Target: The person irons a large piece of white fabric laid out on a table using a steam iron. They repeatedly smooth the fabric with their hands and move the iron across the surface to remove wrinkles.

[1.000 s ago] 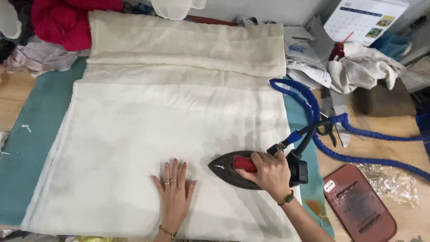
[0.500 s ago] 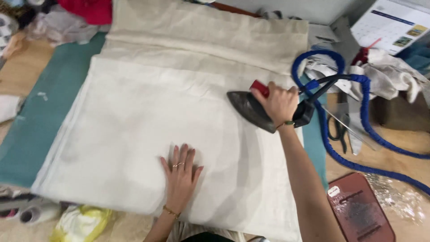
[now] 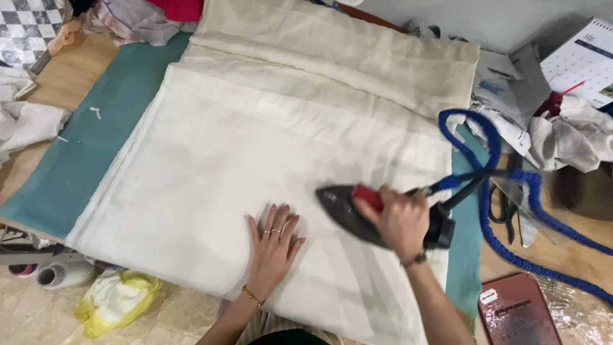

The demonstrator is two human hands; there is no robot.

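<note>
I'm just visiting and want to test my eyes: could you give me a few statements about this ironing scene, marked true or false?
1. The right hand grips a dark iron by its handle. True.
2. The left hand lies flat on the cream cloth. True.
3. The iron's cord is yellow. False: it is blue.
4. The cloth lies straight on bare wood. False: a teal mat lies under it.
5. The left hand holds scissors. False: it holds nothing; its palm rests on the cloth.
</note>
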